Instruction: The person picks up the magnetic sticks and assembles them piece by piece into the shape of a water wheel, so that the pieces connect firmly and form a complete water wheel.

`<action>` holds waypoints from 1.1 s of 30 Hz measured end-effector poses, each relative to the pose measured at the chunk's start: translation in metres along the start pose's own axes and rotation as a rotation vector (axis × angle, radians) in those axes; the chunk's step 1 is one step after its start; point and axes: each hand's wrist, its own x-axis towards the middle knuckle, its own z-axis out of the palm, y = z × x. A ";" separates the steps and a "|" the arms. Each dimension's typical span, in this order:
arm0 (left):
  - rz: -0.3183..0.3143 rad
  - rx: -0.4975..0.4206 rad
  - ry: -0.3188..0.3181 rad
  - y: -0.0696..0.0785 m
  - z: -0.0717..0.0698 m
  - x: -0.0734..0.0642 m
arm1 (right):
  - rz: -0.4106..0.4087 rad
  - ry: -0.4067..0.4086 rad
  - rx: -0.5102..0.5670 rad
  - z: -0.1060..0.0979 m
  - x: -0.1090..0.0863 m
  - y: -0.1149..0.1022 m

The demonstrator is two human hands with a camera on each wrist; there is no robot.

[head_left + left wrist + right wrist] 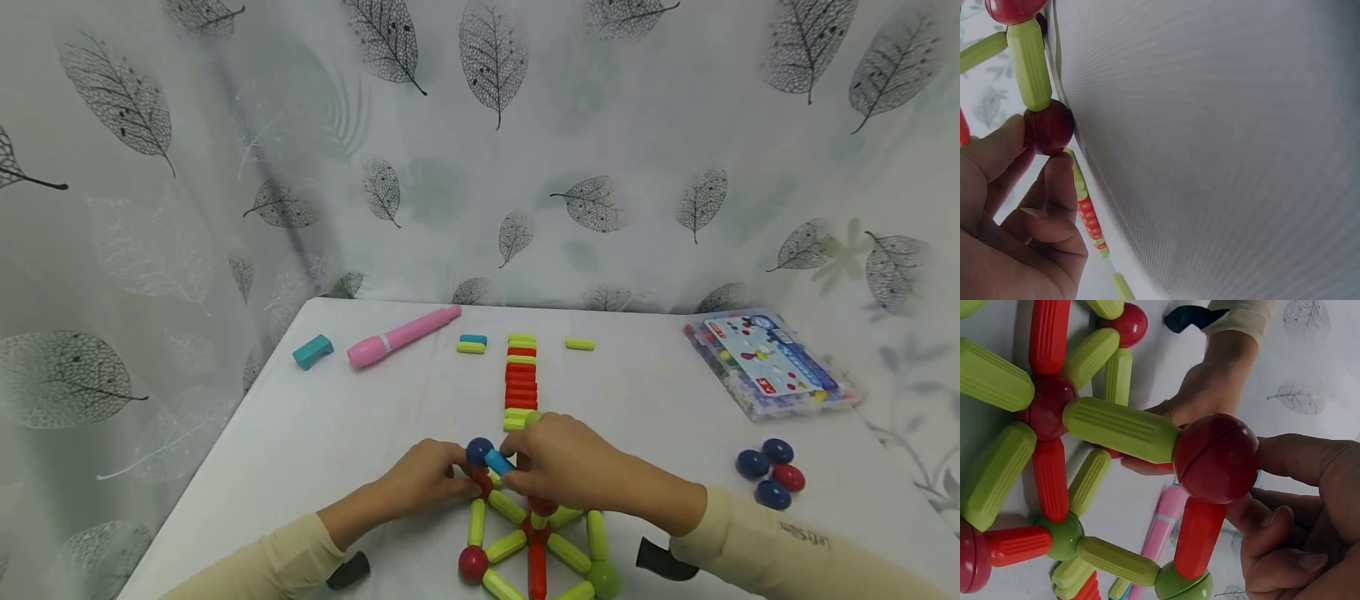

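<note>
My left hand pinches a red ball at the far left corner of a wheel-like frame of balls and ribbed green rods. A green rod joins that ball to another red one. Between the thumb and forefinger of my right hand is a short blue rod. A dark blue ball sits on the rod's end, beside my left fingertips. In the right wrist view, a raised red ball stands in front of my right fingertips and hides most of the blue rod.
A row of red and green rods lies beyond the frame. Farther left are a pink pen-like tool and a teal block. On the right lie several loose balls and a clear plastic box with a printed label.
</note>
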 end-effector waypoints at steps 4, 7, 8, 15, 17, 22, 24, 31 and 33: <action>0.026 0.008 0.009 0.000 0.000 0.000 | 0.022 -0.034 -0.037 0.002 0.000 -0.001; 0.029 0.009 0.011 0.000 0.000 -0.001 | 0.036 -0.048 -0.043 0.003 -0.001 -0.003; 0.029 0.010 0.011 0.000 0.000 -0.001 | 0.037 -0.049 -0.040 0.004 -0.001 -0.003; 0.014 0.000 0.003 0.000 0.000 -0.001 | 0.000 0.003 -0.082 0.007 -0.002 -0.001; 0.013 0.002 0.003 0.000 0.000 -0.001 | -0.010 0.011 -0.081 0.008 -0.002 0.000; 0.011 0.009 0.004 0.002 -0.001 -0.001 | -0.009 0.021 -0.046 0.004 -0.003 0.003; 0.008 0.005 0.000 0.002 -0.002 -0.002 | 0.002 0.056 -0.067 0.000 -0.003 0.005; 0.003 0.007 -0.014 0.001 -0.002 -0.001 | 0.125 0.302 -0.227 -0.033 0.012 0.044; 0.007 0.013 -0.018 -0.001 -0.001 -0.001 | 0.168 0.376 -0.266 -0.047 0.020 0.072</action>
